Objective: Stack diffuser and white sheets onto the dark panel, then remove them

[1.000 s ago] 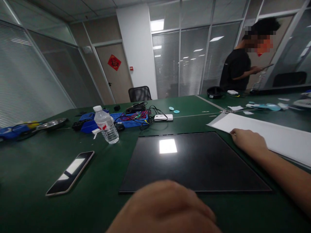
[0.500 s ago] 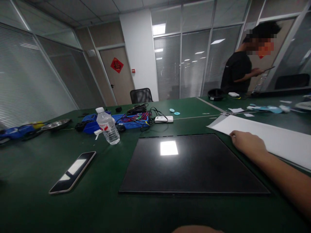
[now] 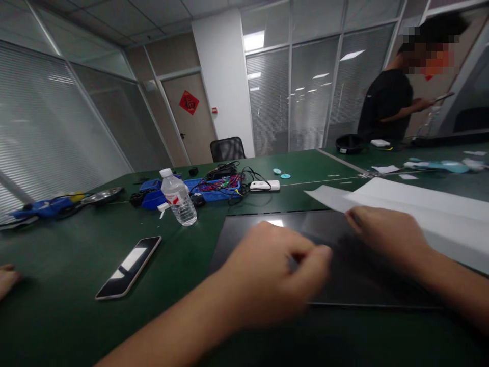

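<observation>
My right hand (image 3: 389,237) is closed on the near left edge of a large white paper sheet (image 3: 428,209). The sheet's left corner is raised and bent, reaching over the back right part of a flat black screen panel (image 3: 367,285). In front, above the panel, hovers my left hand (image 3: 278,275), slightly blurred. Its fingers are curled, the thumb points right, and nothing shows in its grasp. Much of the panel is hidden behind both hands. On the left lies a phone (image 3: 130,267), face up, with a water bottle (image 3: 179,199) upright behind it.
Blue bins (image 3: 216,189) with tangled wires stand behind the panel, beside a white device (image 3: 265,185). Another person's hand (image 3: 8,280) shows at the left edge of the green table (image 3: 49,255). A person in black (image 3: 387,104) stands at the far right.
My left hand has risen from the bottom edge to over the panel. My right hand has drawn the paper left and lifted its corner. The view has shifted slightly.
</observation>
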Motion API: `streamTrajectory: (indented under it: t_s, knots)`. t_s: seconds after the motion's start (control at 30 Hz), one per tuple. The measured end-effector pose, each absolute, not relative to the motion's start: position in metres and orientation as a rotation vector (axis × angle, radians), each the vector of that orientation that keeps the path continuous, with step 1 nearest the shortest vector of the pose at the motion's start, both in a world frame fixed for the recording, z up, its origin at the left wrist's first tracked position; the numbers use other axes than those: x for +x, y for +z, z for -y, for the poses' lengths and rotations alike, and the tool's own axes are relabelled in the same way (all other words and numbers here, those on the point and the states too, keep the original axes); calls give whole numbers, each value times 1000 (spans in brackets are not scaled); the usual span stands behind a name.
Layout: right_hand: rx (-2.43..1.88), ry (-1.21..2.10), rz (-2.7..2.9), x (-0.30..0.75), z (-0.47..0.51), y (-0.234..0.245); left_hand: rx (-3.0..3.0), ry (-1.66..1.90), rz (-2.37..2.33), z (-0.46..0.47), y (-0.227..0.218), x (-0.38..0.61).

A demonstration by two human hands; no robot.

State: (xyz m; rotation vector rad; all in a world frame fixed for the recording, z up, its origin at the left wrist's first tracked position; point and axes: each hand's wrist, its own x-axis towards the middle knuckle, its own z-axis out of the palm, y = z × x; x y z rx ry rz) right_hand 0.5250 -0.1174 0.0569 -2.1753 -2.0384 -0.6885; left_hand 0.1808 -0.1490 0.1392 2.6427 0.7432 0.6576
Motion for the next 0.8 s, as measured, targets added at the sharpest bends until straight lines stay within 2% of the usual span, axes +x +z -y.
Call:
streamTrajectory:
  t_s: [0.13, 0.27, 0.37, 0.43, 0.63, 0.8]
  knots:
    - [-1819, -614, 2338, 459, 137, 52, 2715, 803, -1199, 80, 93, 136]
    - [-1332, -490, 2539, 425, 152, 41, 2623, 603, -1316, 29, 32, 71]
    - [-1057, -483, 2461, 430, 153, 41, 2503, 570, -1441, 22, 17, 52]
    - [-1105, -551, 2351, 446, 146, 45, 2500, 566, -1479, 24, 17, 53]
    - [-1735, -622, 2290, 514, 115, 44, 2446, 578, -1528, 24, 18, 57]
    - [-1718, -462, 2372, 522, 109, 40, 2439, 527, -1559, 21, 14, 56]
